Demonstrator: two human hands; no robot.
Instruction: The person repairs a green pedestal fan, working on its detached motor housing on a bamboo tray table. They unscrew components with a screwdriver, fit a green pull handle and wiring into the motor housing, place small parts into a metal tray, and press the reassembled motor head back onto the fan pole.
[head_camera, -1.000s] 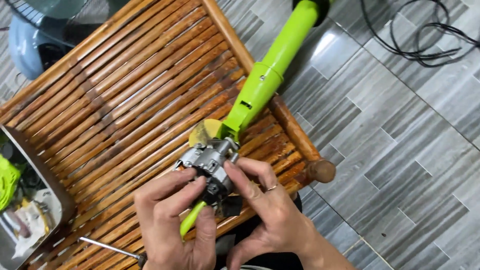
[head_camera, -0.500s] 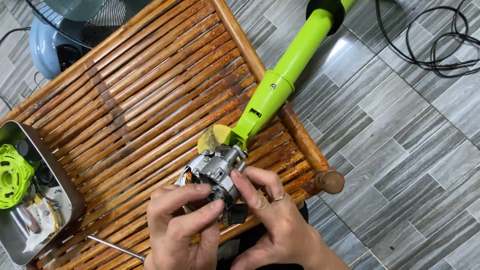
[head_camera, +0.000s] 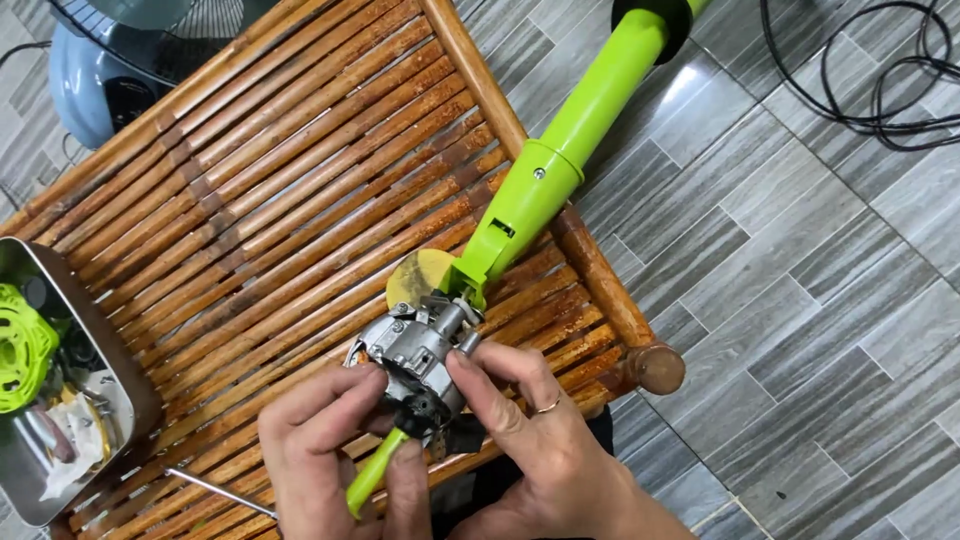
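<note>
Both hands work at the exposed metal gear head (head_camera: 415, 350) of a lime-green power tool, most likely an angle grinder or a trimmer, with its cover off. The tool lies diagonally across a slatted bamboo table (head_camera: 250, 180), its green body (head_camera: 560, 160) running up and away past the table's far edge over the grey tiled floor (head_camera: 800, 300).

The left hand (head_camera: 335, 450) is curled beneath the head. Its thumb and forefinger close toward the lower side of the metal housing, and a slim green-handled tool (head_camera: 372, 480) – probably a screwdriver – passes between its fingers. The right hand (head_camera: 530, 430) pinches the black part (head_camera: 425, 415) at the bottom of the head, thumb pressed against the housing; a ring shows on one finger. A yellowish disc (head_camera: 415, 280) sits just behind the head, touching the green body.

To the left, a shallow metal tray (head_camera: 130, 400) holds a green moulded cover (head_camera: 22, 350) and small loose parts. A thin metal rod (head_camera: 215, 490) lies on the slats near the left hand. A blue fan base (head_camera: 95, 90) stands beyond the table, and a black cable (head_camera: 870, 90) coils on the floor.

Judgement: the fingers crowd a small part. The work goes best with the head held steady against the slats, the black part kept square to its seat, and any loosened pieces set in the tray – the gaps between slats would swallow them.
</note>
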